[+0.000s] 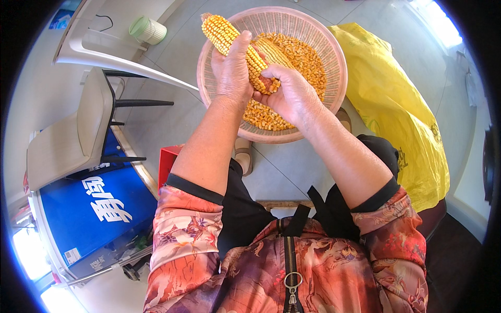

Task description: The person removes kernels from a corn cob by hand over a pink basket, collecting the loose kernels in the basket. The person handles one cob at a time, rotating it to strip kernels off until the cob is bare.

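Note:
A dried yellow ear of corn (220,33) slants over a pink plastic basket (336,74). My left hand (233,64) is wrapped around its middle, thumb along the top. At the ear's lower right end, where a patch of reddish cob shows bare, my right hand (291,88) grips it with the thumb pressed beside the kernels. Beneath my hands, loose corn kernels (309,66) cover the basket's bottom, and another ear of corn (274,51) lies on them, partly hidden by my hands.
A large yellow plastic sack (403,113) lies right of the basket. To the left are a beige chair (94,113) with dark legs, a blue-topped chest (98,203) bearing writing, a red box (166,160), and a lidded pale-green bin (150,31). My feet flank the basket's near side.

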{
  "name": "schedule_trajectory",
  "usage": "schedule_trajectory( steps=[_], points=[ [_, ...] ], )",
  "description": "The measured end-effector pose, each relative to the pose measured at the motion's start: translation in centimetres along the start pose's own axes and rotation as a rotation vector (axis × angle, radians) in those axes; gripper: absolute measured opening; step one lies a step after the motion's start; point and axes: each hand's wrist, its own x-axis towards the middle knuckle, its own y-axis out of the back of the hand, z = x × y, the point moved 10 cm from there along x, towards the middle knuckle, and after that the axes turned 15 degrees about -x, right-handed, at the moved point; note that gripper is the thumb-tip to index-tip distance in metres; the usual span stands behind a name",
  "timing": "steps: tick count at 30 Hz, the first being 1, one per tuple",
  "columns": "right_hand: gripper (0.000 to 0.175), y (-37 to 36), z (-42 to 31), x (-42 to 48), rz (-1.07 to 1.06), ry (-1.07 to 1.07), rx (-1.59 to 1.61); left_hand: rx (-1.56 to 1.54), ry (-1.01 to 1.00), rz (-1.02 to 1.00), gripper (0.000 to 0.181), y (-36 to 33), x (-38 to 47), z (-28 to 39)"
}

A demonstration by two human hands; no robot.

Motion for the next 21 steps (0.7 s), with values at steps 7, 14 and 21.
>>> schedule_trajectory(
  steps=[7, 14, 21],
  points=[
    [0.031, 0.18, 0.11, 0.43, 0.031, 0.005, -0.038, -0.004, -0.001, 0.0, 0.045, -0.04, -0.05, -0.15],
    [0.029, 0.01, -0.02, 0.02, 0.038, 0.002, -0.06, 0.002, -0.007, 0.032, 0.041, 0.32, 0.01, -0.24],
    [0.025, -0.32, 0.07, -0.06, 0.026, 0.008, -0.057, 0.002, -0.005, 0.047, 0.04, 0.65, 0.28, -0.6]
  ],
)
